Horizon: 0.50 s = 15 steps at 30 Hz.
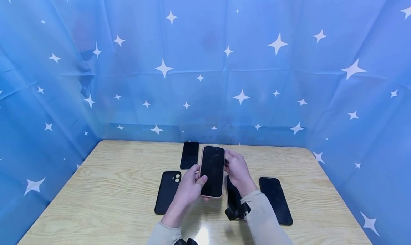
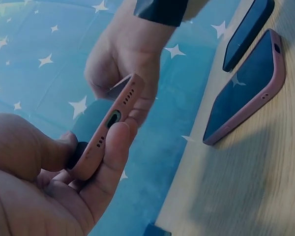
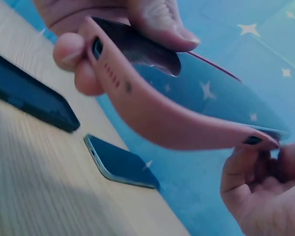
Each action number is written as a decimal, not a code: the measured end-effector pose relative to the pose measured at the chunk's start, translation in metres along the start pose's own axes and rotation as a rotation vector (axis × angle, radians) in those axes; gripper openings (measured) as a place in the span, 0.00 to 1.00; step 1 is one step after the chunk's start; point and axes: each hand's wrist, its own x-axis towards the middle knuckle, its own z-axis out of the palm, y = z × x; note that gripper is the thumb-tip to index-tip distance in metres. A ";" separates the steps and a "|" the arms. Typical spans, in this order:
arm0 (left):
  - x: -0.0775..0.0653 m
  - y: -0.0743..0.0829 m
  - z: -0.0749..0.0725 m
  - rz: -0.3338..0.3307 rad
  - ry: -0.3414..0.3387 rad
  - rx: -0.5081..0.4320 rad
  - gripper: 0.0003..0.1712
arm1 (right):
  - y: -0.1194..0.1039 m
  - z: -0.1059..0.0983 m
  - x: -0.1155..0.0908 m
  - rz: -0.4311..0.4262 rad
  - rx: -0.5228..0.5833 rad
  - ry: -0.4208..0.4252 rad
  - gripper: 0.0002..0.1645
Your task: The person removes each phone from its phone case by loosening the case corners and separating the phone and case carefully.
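A smartphone with a dark screen (image 1: 212, 170) is in a pink case (image 3: 172, 128), held up over the table in both hands. My left hand (image 1: 187, 188) grips its lower left side, thumb on the front and fingers behind. At the upper right edge, my right hand (image 1: 237, 168) pinches the case near a corner. In the right wrist view the case's side wall bows along its length beside the phone. The left wrist view shows the bottom edge with its charging port opening. The back of the phone is hidden.
An empty black phone case (image 1: 166, 193) lies left of my left hand. Another phone (image 1: 190, 155) lies at the table's back edge. A pink-edged phone (image 2: 246, 88) lies below my right wrist, with a black phone (image 1: 276, 201) to its right. A starred blue curtain (image 1: 205, 88) surrounds the table.
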 end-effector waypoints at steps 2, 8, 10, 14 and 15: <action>0.001 -0.001 -0.002 -0.008 0.018 -0.009 0.11 | -0.002 0.001 0.000 0.004 -0.023 -0.017 0.21; 0.004 -0.001 -0.010 -0.008 0.085 -0.011 0.11 | -0.008 0.000 -0.006 0.017 -0.204 -0.145 0.20; 0.005 -0.001 -0.012 -0.009 0.111 -0.002 0.11 | -0.007 -0.001 -0.010 0.018 -0.275 -0.210 0.21; 0.005 0.000 -0.018 -0.026 0.165 -0.002 0.12 | -0.002 -0.004 -0.018 -0.005 -0.372 -0.320 0.22; 0.006 0.001 -0.020 -0.031 0.179 -0.007 0.12 | 0.000 -0.004 -0.020 -0.012 -0.387 -0.332 0.21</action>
